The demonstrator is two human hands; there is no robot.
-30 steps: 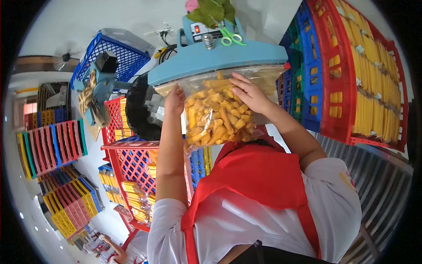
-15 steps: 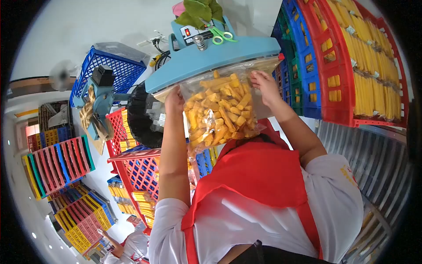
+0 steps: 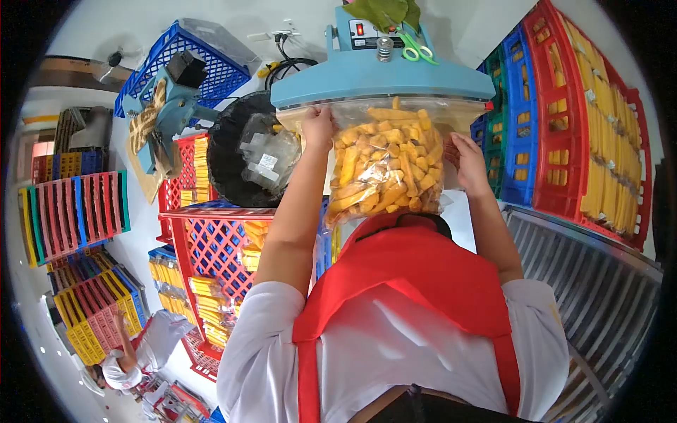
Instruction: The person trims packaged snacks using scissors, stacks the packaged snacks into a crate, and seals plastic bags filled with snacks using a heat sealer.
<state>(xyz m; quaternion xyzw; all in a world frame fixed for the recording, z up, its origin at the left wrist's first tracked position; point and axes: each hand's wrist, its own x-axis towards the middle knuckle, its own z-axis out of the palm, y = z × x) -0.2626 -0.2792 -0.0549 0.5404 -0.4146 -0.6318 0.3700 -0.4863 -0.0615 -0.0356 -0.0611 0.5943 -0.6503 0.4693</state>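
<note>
A clear plastic bag full of yellow-orange cut sticks and chunks hangs by its top edge at the jaw of a blue impulse sealer. My left hand is closed on the bag's upper left corner, right under the sealer. Beside the bag's right edge is my right hand, lower than the left, its fingers loosely apart; whether the fingertips touch the plastic is hard to see. Green-handled scissors and a green cloth lie on top of the sealer.
Stacked crates, with a red crate of yellow packs, rise at the right. A black-lined bin with plastic scraps stands left, near a second blue machine and a red crate. A co-worker is at lower left.
My right hand has come off the bag's top right corner and moved down along its side. My left hand stays at the upper left corner. The camera view has shifted.
</note>
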